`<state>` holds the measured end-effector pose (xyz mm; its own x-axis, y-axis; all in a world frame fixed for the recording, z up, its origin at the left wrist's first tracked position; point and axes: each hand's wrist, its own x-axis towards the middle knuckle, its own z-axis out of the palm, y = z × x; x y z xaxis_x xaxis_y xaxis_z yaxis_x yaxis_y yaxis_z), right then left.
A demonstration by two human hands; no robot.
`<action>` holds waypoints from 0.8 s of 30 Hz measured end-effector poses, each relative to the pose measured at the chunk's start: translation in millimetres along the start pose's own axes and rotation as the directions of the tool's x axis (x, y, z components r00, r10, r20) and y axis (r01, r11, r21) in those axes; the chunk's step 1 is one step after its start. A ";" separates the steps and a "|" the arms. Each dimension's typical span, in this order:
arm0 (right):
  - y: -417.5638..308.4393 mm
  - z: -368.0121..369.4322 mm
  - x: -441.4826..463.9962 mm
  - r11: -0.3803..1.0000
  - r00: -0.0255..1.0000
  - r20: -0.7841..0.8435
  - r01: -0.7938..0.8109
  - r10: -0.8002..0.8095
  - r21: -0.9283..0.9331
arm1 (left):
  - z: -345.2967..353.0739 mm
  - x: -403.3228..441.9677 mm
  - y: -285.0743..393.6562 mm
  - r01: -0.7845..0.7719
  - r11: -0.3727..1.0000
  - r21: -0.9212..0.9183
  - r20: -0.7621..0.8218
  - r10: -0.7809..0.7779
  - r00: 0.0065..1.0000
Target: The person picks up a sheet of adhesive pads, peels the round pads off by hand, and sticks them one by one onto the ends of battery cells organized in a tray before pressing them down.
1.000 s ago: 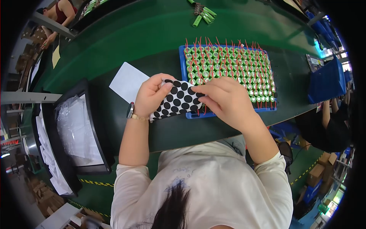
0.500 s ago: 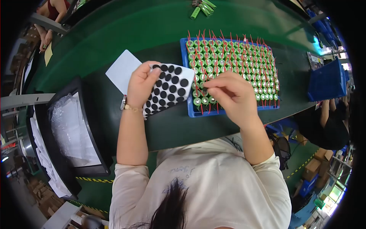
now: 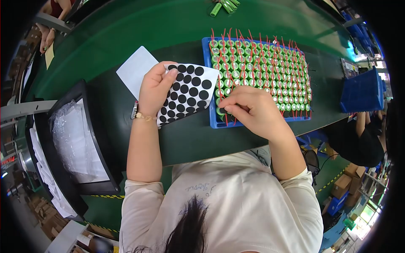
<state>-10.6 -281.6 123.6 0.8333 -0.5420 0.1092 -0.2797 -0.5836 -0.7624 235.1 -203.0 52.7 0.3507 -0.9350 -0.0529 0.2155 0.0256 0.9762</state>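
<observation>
My left hand is closed on the upper left part of a white sheet covered with round black stickers. Between the thumb and forefinger of my right hand is a small dark piece, apparently a black sticker, held over the lower left corner of a blue tray. Rows of upright green cylindrical cells fill this tray, with red wires running between the rows and sticking up past its far edge. The fingers of my right hand hide some cells beneath them.
A white sheet lies behind my left hand. Several loose green cells lie at the far edge. A black bin with plastic-wrapped sheets stands left, a blue bin right. Another person's hand shows at upper left.
My right hand has pulled away from the sticker sheet with a dark piece and come down over the tray's lower left corner. The sheet now lies flatter and shows more stickers.
</observation>
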 end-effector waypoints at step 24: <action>-2.3 5.9 -1.6 0.993 0.999 -0.021 0.045 -0.047 -0.113 | 1.3 3.2 -5.0 0.050 0.998 0.024 -0.024 -0.049 0.999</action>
<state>-8.5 -275.8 121.4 0.8356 -0.5260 0.1583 -0.2943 -0.6719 -0.6797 233.9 -206.6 47.9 0.3611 -0.9265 -0.1056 0.2108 -0.0293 0.9771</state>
